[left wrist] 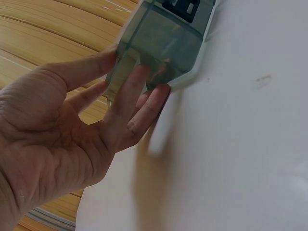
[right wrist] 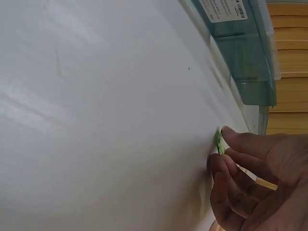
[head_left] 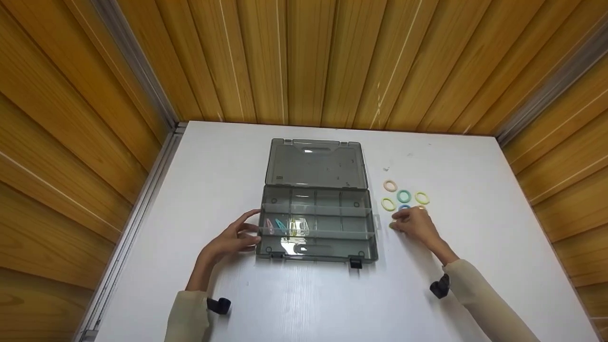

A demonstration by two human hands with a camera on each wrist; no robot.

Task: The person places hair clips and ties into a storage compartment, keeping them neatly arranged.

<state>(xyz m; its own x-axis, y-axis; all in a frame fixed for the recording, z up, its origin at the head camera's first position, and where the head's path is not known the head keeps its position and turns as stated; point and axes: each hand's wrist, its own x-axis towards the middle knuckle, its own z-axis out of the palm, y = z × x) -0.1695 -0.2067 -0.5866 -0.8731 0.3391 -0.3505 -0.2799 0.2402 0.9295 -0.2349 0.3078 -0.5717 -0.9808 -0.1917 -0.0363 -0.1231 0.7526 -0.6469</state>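
Note:
A grey see-through compartment box (head_left: 318, 246) lies with its lid (head_left: 316, 166) folded back. Several snap hair clips, among them a pink one (head_left: 270, 225) and a teal one (head_left: 280, 224), are in its middle row. My left hand (head_left: 231, 240) rests on the box's left side; in the left wrist view its fingers (left wrist: 126, 103) spread, fairly straight, against the end wall. To the right of the box, my right hand (head_left: 418, 227) pinches a green hair tie (right wrist: 221, 143) between thumb and fingertips, close over the white table.
Beside the right hand lie several hair ties: a peach one (head_left: 390, 180), a teal one (head_left: 398, 196), yellow ones (head_left: 383, 205) and a blue one partly behind the hand. Latches (head_left: 356, 262) stick out at the box's front edge. Wooden panels (head_left: 308, 61) enclose the table.

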